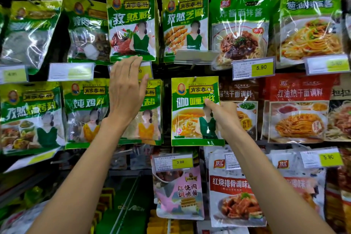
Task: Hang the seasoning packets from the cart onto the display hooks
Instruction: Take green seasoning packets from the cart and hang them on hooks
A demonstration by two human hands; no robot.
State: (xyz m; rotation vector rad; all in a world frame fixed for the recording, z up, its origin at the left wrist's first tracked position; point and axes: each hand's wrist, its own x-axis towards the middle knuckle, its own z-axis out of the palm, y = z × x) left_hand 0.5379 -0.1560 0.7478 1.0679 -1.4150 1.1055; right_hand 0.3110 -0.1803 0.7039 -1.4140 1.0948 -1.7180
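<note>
A green and yellow curry seasoning packet [191, 119] is at the middle of the display, its top hole at a hook [195, 78]. My right hand [222, 116] pinches the packet's right edge between thumb and fingers. My left hand [127, 89] is raised flat with fingers apart, in front of a stack of green packets [152, 112] and a price tag [146, 70], holding nothing. Whether it touches them I cannot tell. The cart shows as a metal rim [129, 195] low in the middle, with packets below it.
Rows of hanging seasoning packets fill the display: green ones [131, 24] [183, 24] above, noodle sauce packs [239, 28] [296, 108] on the right, a pink packet [178, 192] below. Price tag holders [253, 68] [71, 71] stick out from the hook ends.
</note>
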